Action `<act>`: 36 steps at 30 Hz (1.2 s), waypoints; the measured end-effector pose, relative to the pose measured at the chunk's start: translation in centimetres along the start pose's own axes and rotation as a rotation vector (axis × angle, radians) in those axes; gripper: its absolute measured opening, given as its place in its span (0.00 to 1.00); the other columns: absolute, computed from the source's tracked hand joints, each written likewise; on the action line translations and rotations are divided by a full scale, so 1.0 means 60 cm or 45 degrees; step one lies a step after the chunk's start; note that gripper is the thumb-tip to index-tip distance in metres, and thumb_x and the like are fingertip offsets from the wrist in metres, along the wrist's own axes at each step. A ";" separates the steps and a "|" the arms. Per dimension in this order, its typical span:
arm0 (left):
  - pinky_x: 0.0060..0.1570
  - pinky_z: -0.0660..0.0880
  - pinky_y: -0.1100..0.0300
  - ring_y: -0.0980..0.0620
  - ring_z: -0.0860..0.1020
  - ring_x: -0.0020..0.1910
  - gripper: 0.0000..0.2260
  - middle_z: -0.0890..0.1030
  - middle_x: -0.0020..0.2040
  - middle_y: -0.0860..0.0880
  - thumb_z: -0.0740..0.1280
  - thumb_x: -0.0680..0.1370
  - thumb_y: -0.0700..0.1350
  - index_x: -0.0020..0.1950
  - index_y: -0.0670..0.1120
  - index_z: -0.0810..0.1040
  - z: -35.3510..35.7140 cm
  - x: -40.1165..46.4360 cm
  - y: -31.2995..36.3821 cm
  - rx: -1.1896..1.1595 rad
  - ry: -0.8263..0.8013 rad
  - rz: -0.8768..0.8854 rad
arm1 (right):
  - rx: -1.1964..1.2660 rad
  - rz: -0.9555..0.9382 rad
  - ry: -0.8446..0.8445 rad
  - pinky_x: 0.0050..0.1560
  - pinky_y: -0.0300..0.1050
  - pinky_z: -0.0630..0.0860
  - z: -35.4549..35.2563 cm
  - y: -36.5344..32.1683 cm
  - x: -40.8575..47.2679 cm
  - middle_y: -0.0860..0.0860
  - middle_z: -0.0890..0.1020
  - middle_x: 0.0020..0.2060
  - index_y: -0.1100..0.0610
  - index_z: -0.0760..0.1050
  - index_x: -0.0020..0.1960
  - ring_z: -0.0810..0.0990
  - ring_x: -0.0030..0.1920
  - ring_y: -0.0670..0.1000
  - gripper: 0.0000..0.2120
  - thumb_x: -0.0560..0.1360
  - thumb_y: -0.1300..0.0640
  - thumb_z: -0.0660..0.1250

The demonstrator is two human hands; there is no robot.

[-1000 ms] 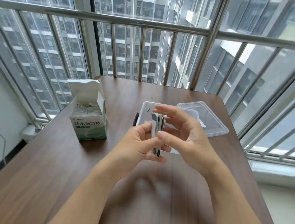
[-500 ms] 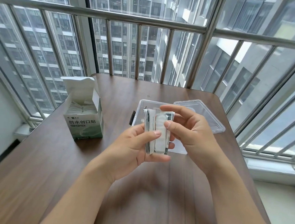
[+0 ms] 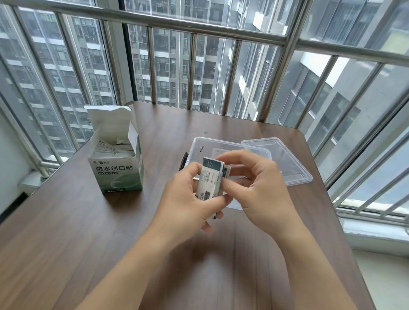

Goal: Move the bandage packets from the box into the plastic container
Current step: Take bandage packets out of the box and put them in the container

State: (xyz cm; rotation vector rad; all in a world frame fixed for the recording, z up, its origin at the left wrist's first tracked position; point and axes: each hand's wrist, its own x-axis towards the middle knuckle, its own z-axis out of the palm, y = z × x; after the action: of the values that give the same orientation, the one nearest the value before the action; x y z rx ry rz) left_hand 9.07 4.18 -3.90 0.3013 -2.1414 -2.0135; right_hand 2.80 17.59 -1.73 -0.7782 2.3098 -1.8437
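Clearly printed on the box (image 3: 117, 169) is "防水创口贴"; its flap stands open with packets inside. Your left hand (image 3: 185, 202) grips a stack of packets (image 3: 210, 180) upright above the table (image 3: 91, 244), thumb across the front. Your right hand (image 3: 257, 186) pinches the stack's top edge. Behind them sits the clear container (image 3: 199, 144), lid (image 3: 284, 159) beside it.

A small stack of white bandage packets (image 3: 210, 180) with dark green ends and fine print stands nearly upright, face toward the camera, held above the near edge of the plastic container (image 3: 197, 143). That container is clear, shallow and rectangular, lidless, at the stack's 12 o'clock. The white-and-green bandage box (image 3: 117, 167) stands upright at 9 o'clock, top flap raised, more packets packed edge-up inside.
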 end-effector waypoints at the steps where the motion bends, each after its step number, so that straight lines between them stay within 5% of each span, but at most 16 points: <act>1: 0.22 0.73 0.60 0.48 0.83 0.30 0.14 0.85 0.39 0.43 0.78 0.71 0.39 0.51 0.48 0.78 0.001 -0.001 0.001 0.034 0.030 0.010 | -0.005 0.003 0.023 0.41 0.56 0.84 0.001 0.000 0.000 0.54 0.85 0.45 0.56 0.82 0.48 0.86 0.43 0.56 0.12 0.70 0.70 0.74; 7: 0.19 0.68 0.67 0.53 0.77 0.25 0.15 0.84 0.34 0.49 0.78 0.69 0.37 0.49 0.52 0.80 0.007 -0.007 0.009 0.142 0.162 0.111 | -0.101 -0.006 0.032 0.39 0.49 0.83 0.004 0.002 0.002 0.51 0.86 0.40 0.56 0.84 0.48 0.83 0.38 0.51 0.11 0.69 0.68 0.76; 10: 0.19 0.73 0.59 0.48 0.78 0.25 0.13 0.81 0.31 0.50 0.75 0.69 0.39 0.46 0.54 0.78 0.010 -0.006 -0.002 0.295 0.239 0.153 | -0.132 -0.007 0.032 0.39 0.48 0.81 0.004 0.004 0.002 0.53 0.86 0.39 0.56 0.85 0.48 0.81 0.36 0.48 0.10 0.70 0.67 0.76; 13: 0.28 0.79 0.47 0.46 0.79 0.29 0.10 0.79 0.31 0.51 0.72 0.67 0.45 0.46 0.53 0.77 0.013 -0.005 -0.010 0.509 0.345 0.253 | 0.029 0.053 0.039 0.34 0.42 0.79 0.006 -0.001 0.005 0.55 0.85 0.43 0.56 0.82 0.58 0.80 0.36 0.46 0.14 0.77 0.69 0.67; 15: 0.34 0.77 0.51 0.47 0.78 0.32 0.10 0.79 0.32 0.52 0.74 0.68 0.45 0.47 0.52 0.77 0.014 -0.005 -0.012 0.646 0.380 0.324 | 0.188 0.122 -0.020 0.32 0.43 0.79 0.005 -0.004 0.005 0.61 0.84 0.44 0.58 0.81 0.61 0.80 0.38 0.49 0.13 0.81 0.66 0.61; 20: 0.30 0.67 0.61 0.51 0.73 0.30 0.12 0.74 0.29 0.55 0.75 0.67 0.43 0.42 0.53 0.73 0.018 -0.006 -0.017 0.829 0.341 0.399 | -0.009 0.019 0.060 0.37 0.48 0.82 0.013 0.008 0.005 0.53 0.85 0.41 0.60 0.84 0.54 0.81 0.33 0.52 0.08 0.79 0.66 0.68; 22: 0.28 0.67 0.67 0.54 0.75 0.29 0.12 0.76 0.30 0.55 0.75 0.67 0.42 0.43 0.52 0.74 0.017 -0.006 -0.016 0.735 0.268 0.324 | 0.052 0.016 0.103 0.34 0.43 0.80 0.008 0.009 0.006 0.53 0.85 0.39 0.61 0.84 0.53 0.79 0.30 0.51 0.09 0.78 0.69 0.68; 25: 0.22 0.70 0.60 0.51 0.77 0.26 0.11 0.81 0.33 0.49 0.75 0.72 0.40 0.51 0.48 0.78 0.011 -0.007 0.000 0.150 -0.095 -0.052 | 0.129 0.033 0.137 0.33 0.39 0.77 -0.007 0.008 0.008 0.55 0.85 0.38 0.62 0.84 0.52 0.77 0.29 0.50 0.08 0.77 0.69 0.69; 28: 0.19 0.63 0.66 0.54 0.69 0.19 0.04 0.75 0.27 0.48 0.69 0.77 0.37 0.50 0.45 0.78 0.006 -0.006 0.007 0.003 -0.213 -0.157 | 0.143 0.061 0.066 0.35 0.39 0.79 -0.007 0.003 0.007 0.60 0.86 0.41 0.63 0.83 0.54 0.80 0.33 0.50 0.08 0.76 0.69 0.70; 33: 0.24 0.69 0.58 0.49 0.73 0.24 0.09 0.76 0.27 0.49 0.70 0.74 0.38 0.38 0.49 0.74 0.009 -0.001 -0.013 0.468 0.154 0.298 | 0.192 0.069 -0.085 0.48 0.43 0.82 -0.009 -0.007 0.006 0.58 0.86 0.45 0.62 0.80 0.60 0.84 0.43 0.50 0.17 0.73 0.71 0.73; 36: 0.26 0.68 0.56 0.47 0.72 0.27 0.10 0.76 0.28 0.47 0.71 0.74 0.40 0.37 0.49 0.72 0.007 0.004 -0.021 0.467 0.233 0.382 | 0.186 -0.027 0.001 0.51 0.47 0.83 -0.005 -0.014 0.005 0.57 0.83 0.48 0.57 0.80 0.60 0.84 0.44 0.51 0.19 0.71 0.70 0.75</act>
State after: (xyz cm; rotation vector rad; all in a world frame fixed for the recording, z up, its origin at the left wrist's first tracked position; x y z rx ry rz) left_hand 8.78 4.44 -5.16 0.1904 -2.2686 -1.3776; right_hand 2.72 17.60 -0.82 -0.7847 2.1451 -1.9951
